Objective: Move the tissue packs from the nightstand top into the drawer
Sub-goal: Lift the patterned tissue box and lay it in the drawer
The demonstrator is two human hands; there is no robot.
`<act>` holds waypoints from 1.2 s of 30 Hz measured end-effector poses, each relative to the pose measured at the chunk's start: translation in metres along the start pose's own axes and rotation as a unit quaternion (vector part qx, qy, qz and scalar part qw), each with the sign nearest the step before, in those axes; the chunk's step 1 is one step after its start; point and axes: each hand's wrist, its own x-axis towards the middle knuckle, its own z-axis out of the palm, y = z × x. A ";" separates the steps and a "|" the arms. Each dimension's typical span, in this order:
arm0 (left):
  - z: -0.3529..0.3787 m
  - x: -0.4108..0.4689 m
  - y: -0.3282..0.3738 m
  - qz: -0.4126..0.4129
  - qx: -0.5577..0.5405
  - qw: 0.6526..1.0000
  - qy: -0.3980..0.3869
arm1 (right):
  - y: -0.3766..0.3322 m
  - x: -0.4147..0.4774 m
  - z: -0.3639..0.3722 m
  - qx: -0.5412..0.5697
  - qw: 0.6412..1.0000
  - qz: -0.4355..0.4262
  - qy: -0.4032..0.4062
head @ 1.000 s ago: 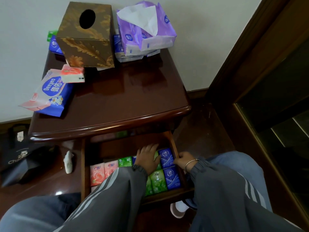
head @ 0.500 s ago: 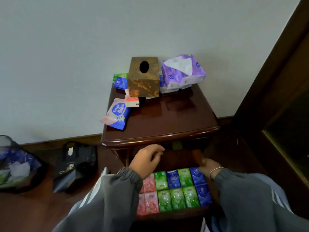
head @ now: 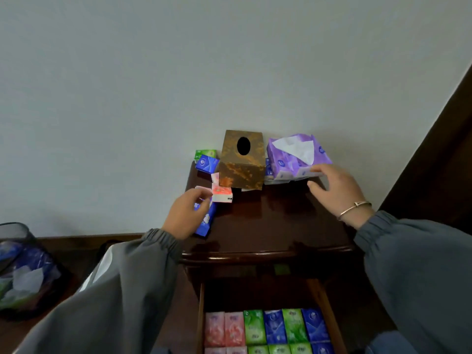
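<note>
the nightstand (head: 268, 226) stands against a pale wall, and its drawer (head: 201, 315) is pulled out below the top. inside the drawer small tissue packs lie in tidy rows: pink packs (head: 224, 328) at the left, then green packs (head: 254, 327) and blue packs (head: 273, 327) in turn toward the right.

other packs lie on the top. a brown tissue box (head: 242, 159) stands at the back, near the wall. at the back left corner a small blue pack (head: 207, 163) lies in front of a small green pack (head: 205, 154). just in front of the box lies a small pink pack (head: 221, 195), and beside it, at the left edge of the top, a blue wipes pack (head: 205, 222). right of the box a purple tissue pack (head: 296, 155), with a white tissue showing, sits on flatter packs.

the left hand (head: 187, 213) is above the wipes pack, its fingers bent, the tips at the left end of the small pink pack; i cannot tell whether they pinch it. the right hand (head: 334, 190) has its fingers spread and apart from the thumb, and one fingertip touches the lower front edge of the purple tissue pack. it holds nothing. a bracelet (head: 355, 208) is on this wrist.

a dark bin (head: 23, 267) stands on the floor at the far left.
</note>
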 end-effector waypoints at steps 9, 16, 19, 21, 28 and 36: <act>-0.002 0.083 -0.034 -0.108 0.034 0.993 0.025 | -0.079 0.078 0.067 -0.137 0.966 -0.218 -0.011; 0.012 0.116 -0.052 -0.166 0.006 0.986 -0.020 | -0.099 0.112 0.133 -0.182 0.960 -0.146 -0.153; 0.016 0.128 -0.062 -0.188 0.016 0.981 -0.033 | -0.090 0.112 0.145 -0.168 0.966 -0.148 -0.130; 0.018 0.137 -0.068 -0.198 0.023 0.979 -0.046 | -0.083 0.113 0.148 -0.168 0.966 -0.153 -0.125; 0.034 0.155 -0.077 -0.225 -0.067 0.964 -0.126 | -0.065 0.121 0.137 -0.173 0.960 -0.162 -0.149; 0.045 0.144 -0.085 -0.249 -0.072 0.956 -0.138 | -0.060 0.123 0.141 -0.177 0.959 -0.154 -0.162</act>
